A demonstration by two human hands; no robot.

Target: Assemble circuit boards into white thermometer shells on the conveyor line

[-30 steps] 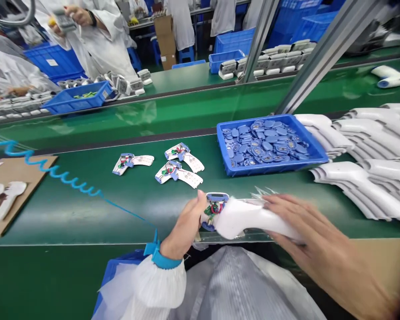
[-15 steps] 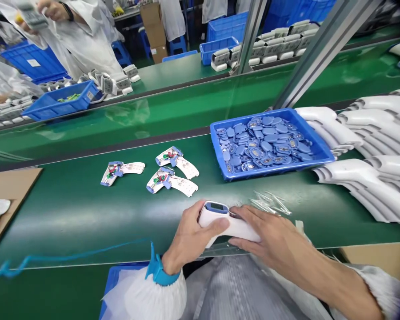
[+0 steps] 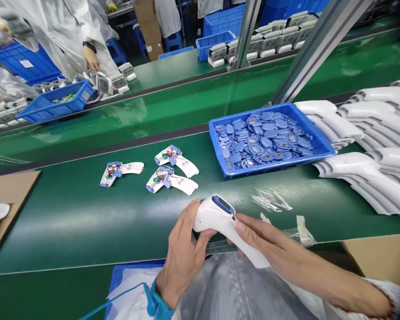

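A white infrared thermometer (image 3: 210, 214) with a blue-framed display is held between both hands, just above the near table edge. My left hand (image 3: 185, 249) is closed around its head end, the thumb pressed underneath. Closed on the handle is my right hand (image 3: 263, 238), its thumb near the dark trigger spot below the display. Beyond my left hand lie three opened white shell halves (image 3: 175, 181) with blue parts and red and green wires. Clear thin strips (image 3: 271, 199) lie beyond my right hand.
A blue tray (image 3: 225, 171) full of blue oval parts stands at the back right, with stacked white shells (image 3: 356, 166) beside it. Cardboard (image 3: 16, 191) lies at the left. A metal post (image 3: 320, 51) rises behind. Across the partition a co-worker's hand (image 3: 91, 58) touches grey devices.
The thermometer has been turned, its handle now slanting down to the right and its side facing me. Both hands shifted their grip on it. The co-worker's hand came down to the devices.
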